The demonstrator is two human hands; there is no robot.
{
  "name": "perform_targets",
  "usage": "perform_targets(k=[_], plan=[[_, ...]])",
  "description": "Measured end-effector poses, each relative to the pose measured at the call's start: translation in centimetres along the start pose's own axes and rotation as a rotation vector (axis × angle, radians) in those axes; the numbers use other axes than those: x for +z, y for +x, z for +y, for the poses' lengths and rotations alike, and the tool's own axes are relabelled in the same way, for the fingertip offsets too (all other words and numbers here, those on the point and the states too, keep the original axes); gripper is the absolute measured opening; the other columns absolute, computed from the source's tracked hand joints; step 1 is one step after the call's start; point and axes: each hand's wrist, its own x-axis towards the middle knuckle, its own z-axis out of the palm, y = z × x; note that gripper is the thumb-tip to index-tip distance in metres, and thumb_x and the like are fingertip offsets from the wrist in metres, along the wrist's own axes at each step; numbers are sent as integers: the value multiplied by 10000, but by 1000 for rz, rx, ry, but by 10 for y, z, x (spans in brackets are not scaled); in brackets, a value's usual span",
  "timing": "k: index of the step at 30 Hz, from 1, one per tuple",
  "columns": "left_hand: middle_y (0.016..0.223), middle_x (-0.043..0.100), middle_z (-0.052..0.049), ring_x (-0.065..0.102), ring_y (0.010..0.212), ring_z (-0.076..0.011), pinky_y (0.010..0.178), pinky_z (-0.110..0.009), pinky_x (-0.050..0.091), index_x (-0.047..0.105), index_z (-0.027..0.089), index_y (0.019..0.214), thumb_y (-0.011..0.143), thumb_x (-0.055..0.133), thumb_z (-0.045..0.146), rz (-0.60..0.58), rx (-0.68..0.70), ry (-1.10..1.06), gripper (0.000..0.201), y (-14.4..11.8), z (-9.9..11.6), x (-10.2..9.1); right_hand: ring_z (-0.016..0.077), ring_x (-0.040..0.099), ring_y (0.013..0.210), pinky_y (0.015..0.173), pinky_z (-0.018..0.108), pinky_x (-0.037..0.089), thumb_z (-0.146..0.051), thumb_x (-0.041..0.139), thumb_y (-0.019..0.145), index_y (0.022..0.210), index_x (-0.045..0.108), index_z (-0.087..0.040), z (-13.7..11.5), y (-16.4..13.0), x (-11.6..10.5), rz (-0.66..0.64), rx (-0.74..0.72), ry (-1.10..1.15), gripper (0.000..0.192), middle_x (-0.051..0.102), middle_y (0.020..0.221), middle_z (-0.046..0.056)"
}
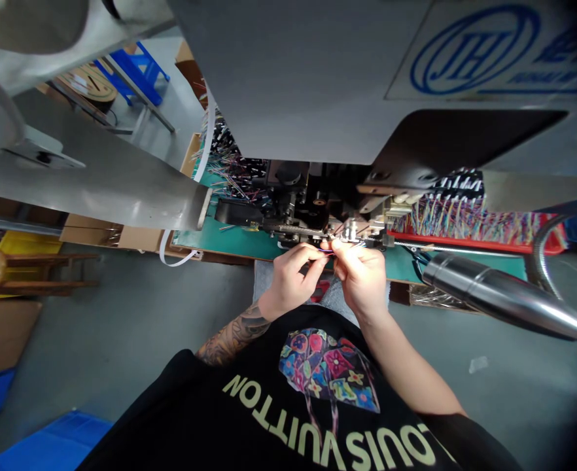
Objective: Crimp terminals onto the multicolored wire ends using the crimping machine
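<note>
My left hand (pixel 293 275) and my right hand (pixel 360 268) meet in front of a black crimping head (pixel 298 196) of a grey machine. Both pinch a thin purple wire (pixel 325 250) between thumb and fingers, right at the small metal fixture (pixel 351 230) on the machine's front. The wire's ends are mostly hidden by my fingers. Just behind the hands lies the green bench top (pixel 239 239).
A red tray (pixel 465 239) of coloured cut wires sits at the right, more wire bundles (pixel 229 167) at the back left. A shiny metal lamp arm (pixel 504 297) juts in from the right. A wooden stool (pixel 4 275), cardboard boxes and blue crates stand on the left floor.
</note>
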Motion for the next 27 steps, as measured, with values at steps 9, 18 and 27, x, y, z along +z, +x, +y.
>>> perform_targets(k=[9,18,27], plan=[[980,859,-55,832,917,-178,852,-322,693,788,196,1036,1124,712,181,-73,-22,0,118,3,1,-8,162,562,560,633,344,512,-482,832,1049,510,582,-235,0,-4,-4,127,-91,-154,643,489,498,-14],[973,845,-55,797,856,-165,784,-300,643,783,186,1050,1133,688,182,-75,-36,12,127,3,2,-9,142,499,537,591,332,435,-472,847,1032,509,602,-228,1,-2,0,119,-55,-106,627,516,497,-15],[911,826,-39,722,742,-138,682,-277,561,769,183,1007,1118,701,203,-152,-97,-63,131,8,5,-17,125,495,523,621,332,451,-471,857,1022,666,767,-214,8,-5,-7,147,-72,-156,449,568,530,-34]])
